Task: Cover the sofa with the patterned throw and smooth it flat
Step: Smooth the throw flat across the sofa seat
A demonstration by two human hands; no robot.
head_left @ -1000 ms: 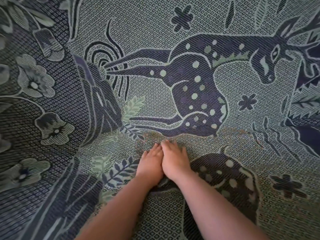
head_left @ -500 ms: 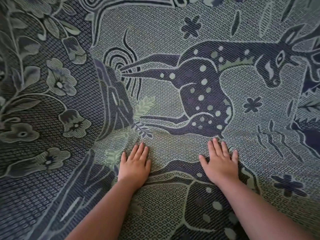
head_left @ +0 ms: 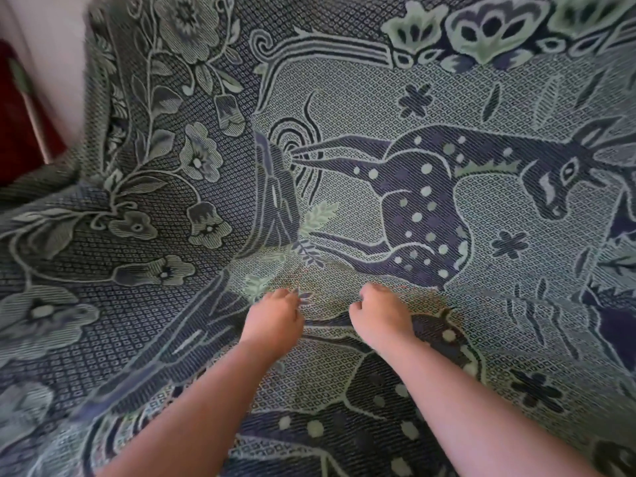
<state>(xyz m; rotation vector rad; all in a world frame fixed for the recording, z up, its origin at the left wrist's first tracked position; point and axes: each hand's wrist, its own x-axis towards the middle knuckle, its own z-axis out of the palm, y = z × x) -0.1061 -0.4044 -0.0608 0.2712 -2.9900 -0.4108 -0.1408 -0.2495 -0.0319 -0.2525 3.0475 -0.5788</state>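
Two bare forearms reach in from the lower edge over the throw (head_left: 344,80), which fills nearly the whole view, draped across seat and back of the hidden sofa. At upper left, a pale wall (head_left: 51,46) and a dark red object (head_left: 17,132) show beyond its edge. Nothing lies on the cloth. The left hand (head_left: 273,318) and right hand (head_left: 380,313), near each other, rest on it at the crease, fingers curled under; whether they pinch fabric cannot be told.
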